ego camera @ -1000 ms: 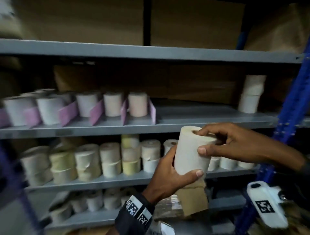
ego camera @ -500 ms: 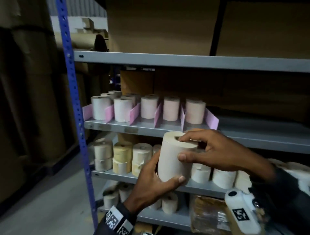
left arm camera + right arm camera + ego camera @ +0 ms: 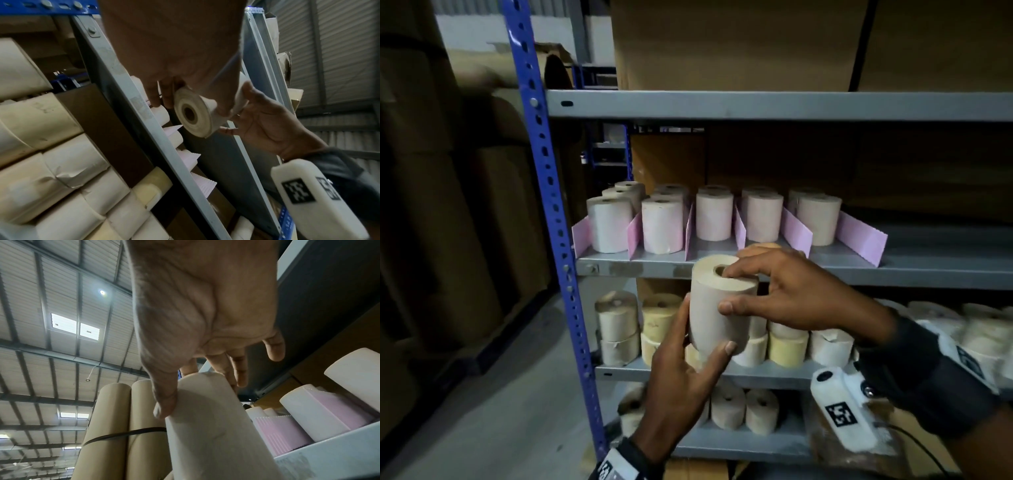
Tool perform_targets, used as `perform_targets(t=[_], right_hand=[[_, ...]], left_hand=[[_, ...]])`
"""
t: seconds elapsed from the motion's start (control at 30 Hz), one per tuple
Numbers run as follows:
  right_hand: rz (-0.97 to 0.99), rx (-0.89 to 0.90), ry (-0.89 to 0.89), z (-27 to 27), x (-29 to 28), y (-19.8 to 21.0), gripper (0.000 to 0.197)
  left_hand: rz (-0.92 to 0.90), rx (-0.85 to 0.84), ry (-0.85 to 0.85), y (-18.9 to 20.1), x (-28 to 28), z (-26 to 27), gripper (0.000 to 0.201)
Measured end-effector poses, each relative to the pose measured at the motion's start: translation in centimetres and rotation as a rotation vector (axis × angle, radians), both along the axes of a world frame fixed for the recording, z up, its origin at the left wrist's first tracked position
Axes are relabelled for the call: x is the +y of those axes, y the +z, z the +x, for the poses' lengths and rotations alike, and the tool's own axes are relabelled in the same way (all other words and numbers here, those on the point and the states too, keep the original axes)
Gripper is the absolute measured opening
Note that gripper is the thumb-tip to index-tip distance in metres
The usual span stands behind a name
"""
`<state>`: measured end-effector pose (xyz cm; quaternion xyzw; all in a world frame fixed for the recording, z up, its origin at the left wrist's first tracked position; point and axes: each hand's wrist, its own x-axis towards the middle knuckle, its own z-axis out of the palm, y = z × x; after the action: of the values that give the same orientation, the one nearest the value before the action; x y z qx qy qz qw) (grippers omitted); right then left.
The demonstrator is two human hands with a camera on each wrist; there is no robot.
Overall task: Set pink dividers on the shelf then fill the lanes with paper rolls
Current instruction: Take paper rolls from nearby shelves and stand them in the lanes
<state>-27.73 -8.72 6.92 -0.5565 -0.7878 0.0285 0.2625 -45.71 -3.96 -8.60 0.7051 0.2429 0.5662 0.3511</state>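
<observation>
I hold one off-white paper roll (image 3: 719, 305) upright in front of the grey shelf (image 3: 928, 265). My left hand (image 3: 688, 356) grips its lower part from below. My right hand (image 3: 784, 294) pinches its top rim, thumb on the side and a fingertip at the core hole. The same roll (image 3: 197, 113) shows end-on in the left wrist view and from below as the roll (image 3: 216, 426) in the right wrist view. Several pink dividers (image 3: 861, 238) stand on the shelf, with rolls (image 3: 763, 217) filling the lanes between them. Right of the last divider the shelf is bare.
A blue upright post (image 3: 551, 212) frames the rack's left side. Lower shelves carry stacked wrapped rolls (image 3: 619, 325) and more rolls (image 3: 760, 411) below. Brown cardboard boxes (image 3: 739, 44) sit on the top shelf. Large brown paper reels (image 3: 448, 205) stand at the left.
The view has swung left and closer to the rack. Both hands keep hold of the roll, which stays in front of the divider shelf's edge.
</observation>
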Motion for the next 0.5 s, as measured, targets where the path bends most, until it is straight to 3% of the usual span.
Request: perform_targets(t=[0.13,0.27,0.37,0.5], right_hand=[[0.041,-0.093,-0.106,-0.4,2.3,-0.1,0.064],[0.117,-0.039,-0.179,0.3,5.1,0.5,0.062],[0.181,-0.067,-0.226,0.9,7.5,0.9,0.057],[0.134,-0.091,-0.271,1.7,10.4,1.3,0.059]], left_hand=[[0.052,0.083,0.228,-0.8,0.9,0.5,0.067],[0.24,0.209,0.359,-1.0,1.0,1.8,0.059],[0.421,0.403,0.395,-1.4,1.5,3.1,0.065],[0.467,0.654,0.435,-1.0,3.0,4.9,0.077]])
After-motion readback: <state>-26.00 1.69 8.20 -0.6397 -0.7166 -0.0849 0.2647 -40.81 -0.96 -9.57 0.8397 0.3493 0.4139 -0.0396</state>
